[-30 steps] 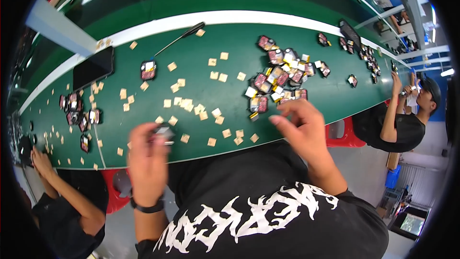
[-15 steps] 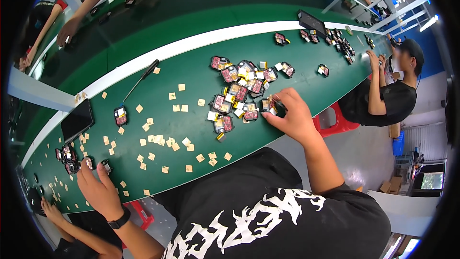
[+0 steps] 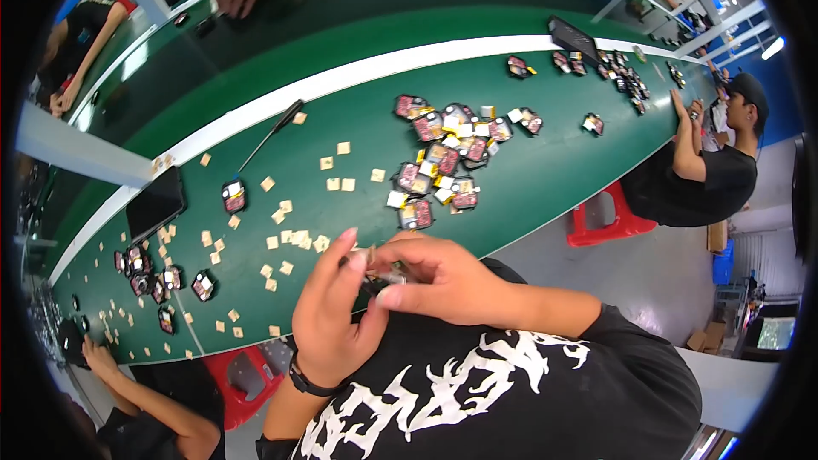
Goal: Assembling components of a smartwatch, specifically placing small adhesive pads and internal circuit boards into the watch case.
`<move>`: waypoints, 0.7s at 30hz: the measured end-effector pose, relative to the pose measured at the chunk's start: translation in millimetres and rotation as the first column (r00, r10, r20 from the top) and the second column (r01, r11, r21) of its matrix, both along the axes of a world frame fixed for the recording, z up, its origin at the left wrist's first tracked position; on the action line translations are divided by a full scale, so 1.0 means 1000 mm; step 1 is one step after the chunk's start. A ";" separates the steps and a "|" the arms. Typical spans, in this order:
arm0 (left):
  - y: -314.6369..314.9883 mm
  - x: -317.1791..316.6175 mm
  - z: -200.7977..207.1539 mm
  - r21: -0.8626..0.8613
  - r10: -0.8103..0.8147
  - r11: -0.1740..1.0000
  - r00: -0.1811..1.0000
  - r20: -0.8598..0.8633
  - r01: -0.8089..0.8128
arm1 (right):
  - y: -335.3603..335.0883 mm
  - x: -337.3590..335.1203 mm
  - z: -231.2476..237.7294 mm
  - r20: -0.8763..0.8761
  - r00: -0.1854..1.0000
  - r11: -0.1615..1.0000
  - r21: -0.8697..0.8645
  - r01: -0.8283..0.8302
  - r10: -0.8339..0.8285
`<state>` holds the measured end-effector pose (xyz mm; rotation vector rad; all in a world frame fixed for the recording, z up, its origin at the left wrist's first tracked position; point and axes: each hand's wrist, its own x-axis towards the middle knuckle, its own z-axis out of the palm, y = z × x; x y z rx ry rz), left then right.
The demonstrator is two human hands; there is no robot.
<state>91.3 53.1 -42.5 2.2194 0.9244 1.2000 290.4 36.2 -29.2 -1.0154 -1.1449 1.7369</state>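
Observation:
My left hand [image 3: 332, 311] and my right hand [image 3: 439, 277] meet above the near edge of the green bench, in front of my black shirt. Between their fingers is a small dark electronic device [image 3: 372, 284], mostly covered by the fingers, so its face cannot be made out. Both hands grip it, the left from its left side and the right from the other. Just beyond them lies a pile of open black device housings [image 3: 442, 158] with red circuit boards and silvery, yellow-edged battery cells. Small tan square pads [image 3: 296, 238] are scattered left of the pile.
A screwdriver [image 3: 273, 132] and a dark flat tablet-like slab [image 3: 158, 206] lie toward the white rail. More housings [image 3: 141, 262] cluster at left, others at far right near a black tray [image 3: 573, 40]. Co-workers sit on both sides; a red stool [image 3: 612, 220] stands at right.
My right hand has come left and nearer from the pile, bringing a device. My left hand has moved right from the left cluster, leaving loose housings there. Both now meet on the device.

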 end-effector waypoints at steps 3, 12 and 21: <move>-0.012 -0.002 0.002 -0.692 0.206 0.664 0.820 0.534 0.284 | 0.002 0.005 -0.002 0.327 0.929 0.942 0.331 0.059 -0.173; -0.011 -0.023 -0.011 -0.701 0.326 0.377 0.622 0.712 0.605 | 0.010 0.002 0.019 0.769 0.614 0.891 0.390 -0.234 -0.176; -0.016 -0.018 -0.006 -0.747 0.218 0.617 0.858 0.464 0.248 | 0.000 -0.015 0.019 0.700 0.694 0.842 0.468 -0.269 -0.168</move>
